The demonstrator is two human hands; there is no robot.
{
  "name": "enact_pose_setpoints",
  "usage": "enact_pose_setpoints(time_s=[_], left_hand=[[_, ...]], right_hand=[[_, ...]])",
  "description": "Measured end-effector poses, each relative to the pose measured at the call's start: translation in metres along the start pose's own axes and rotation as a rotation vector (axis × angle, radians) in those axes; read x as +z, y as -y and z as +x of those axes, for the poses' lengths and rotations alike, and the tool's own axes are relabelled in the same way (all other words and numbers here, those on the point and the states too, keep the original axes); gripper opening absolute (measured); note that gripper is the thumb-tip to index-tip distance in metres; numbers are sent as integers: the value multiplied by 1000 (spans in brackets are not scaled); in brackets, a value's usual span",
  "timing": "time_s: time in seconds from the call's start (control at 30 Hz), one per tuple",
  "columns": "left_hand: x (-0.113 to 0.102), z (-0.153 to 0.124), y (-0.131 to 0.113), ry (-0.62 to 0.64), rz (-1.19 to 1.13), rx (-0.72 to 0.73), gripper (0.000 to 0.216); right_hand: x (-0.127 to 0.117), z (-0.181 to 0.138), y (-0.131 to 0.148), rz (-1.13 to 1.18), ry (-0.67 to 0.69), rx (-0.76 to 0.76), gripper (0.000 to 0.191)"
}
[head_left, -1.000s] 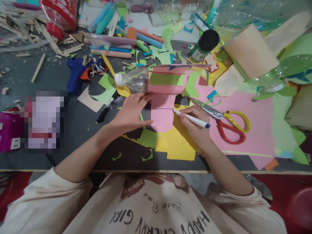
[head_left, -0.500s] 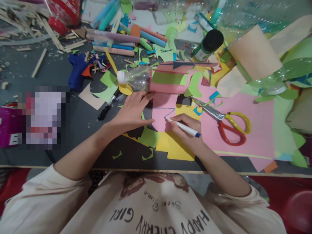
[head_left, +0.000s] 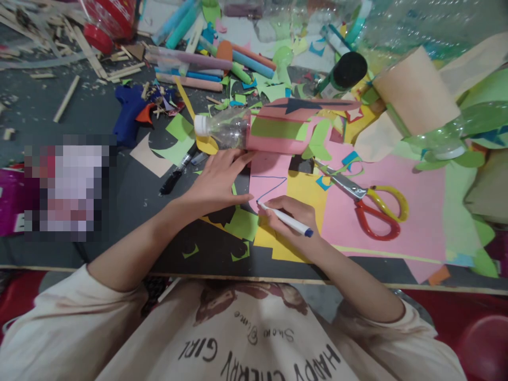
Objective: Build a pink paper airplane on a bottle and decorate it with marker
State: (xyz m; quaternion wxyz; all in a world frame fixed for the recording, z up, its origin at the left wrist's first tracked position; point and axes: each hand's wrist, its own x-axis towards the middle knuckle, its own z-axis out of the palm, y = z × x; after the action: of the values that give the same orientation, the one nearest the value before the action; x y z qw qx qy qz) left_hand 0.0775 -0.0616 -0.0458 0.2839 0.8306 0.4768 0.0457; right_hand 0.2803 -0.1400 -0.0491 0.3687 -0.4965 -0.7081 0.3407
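Note:
My right hand [head_left: 292, 219] pinches a white marker [head_left: 286, 218] with a blue end, its tip touching a small pink paper [head_left: 270, 168]. A thin blue line runs across that paper and slants back down to the tip. Fingers spread, my left hand [head_left: 216, 180] lies flat at the paper's left edge, holding nothing. Just beyond it, a plastic bottle [head_left: 257, 131] with a white cap lies on its side, wrapped in pink and green paper. Yellow paper [head_left: 283, 246] lies under my right hand.
Scissors [head_left: 359, 196] with red and yellow handles rest on a pink sheet [head_left: 420, 211] to the right. A blue glue gun [head_left: 127, 114], a black pen [head_left: 174, 177] and green scraps lie leftward. Rolled coloured papers, a black-capped bottle [head_left: 347, 71] and wooden sticks [head_left: 66, 99] crowd the far side.
My right hand has moved the marker down and left, lengthening the slanted blue line on the pink paper. My left hand keeps its place beside the paper.

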Motion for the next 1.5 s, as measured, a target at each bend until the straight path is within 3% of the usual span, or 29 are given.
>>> enact_pose_setpoints(time_s=[0.33,0.47,0.57,0.67,0.83,0.93,1.07,1.5], left_hand=[[2,0,2,-17,-12,15,86],[1,1,1,-1,-4,0,87],[1,0,0,-12,-6,5,84],[2,-1,1,-26,-4,3,81],[2,-1,2,-36,0,7,80],[0,-1,1,-5,14,-14,83],[0,0,0,1,6,-33,86],[2,-1,2,-24,5,-12,83]], right_hand=[[1,-2,-3,40,67,-45,10],[1,-4,-2,200,59,105,12],[-7,1,-7,310,-62,187,13],[-20,15,-17,302,-134,159,10],[-35,38,-35,259,-155,101,24],[-32,41,-41,254,-194,112,29],[-25,38,-45,263,-242,111,21],[-24,39,-47,198,-198,112,12]])
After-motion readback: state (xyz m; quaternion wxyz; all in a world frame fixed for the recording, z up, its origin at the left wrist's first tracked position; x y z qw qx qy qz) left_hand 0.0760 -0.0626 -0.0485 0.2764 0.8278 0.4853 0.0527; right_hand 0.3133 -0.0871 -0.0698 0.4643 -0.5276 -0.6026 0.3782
